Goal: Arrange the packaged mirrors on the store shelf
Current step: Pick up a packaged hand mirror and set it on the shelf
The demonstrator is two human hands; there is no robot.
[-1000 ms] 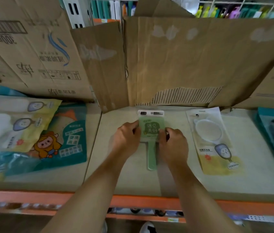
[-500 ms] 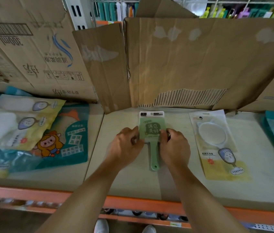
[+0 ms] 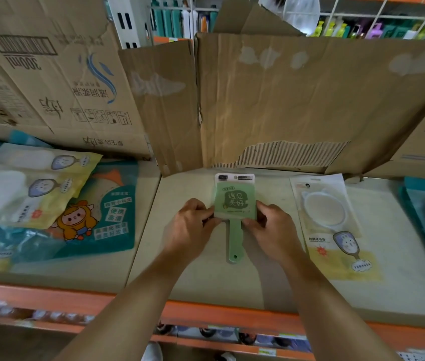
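Hands (image 3: 190, 225) and (image 3: 271, 225), left and right, pinch the green handled mirror (image 3: 235, 204) by its 2 sides, flat on the shelf (image 3: 232, 285).

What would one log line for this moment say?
stage: placing | green hand mirror: flat on shelf | left hand: pinches left edge | right hand: pinches right edge
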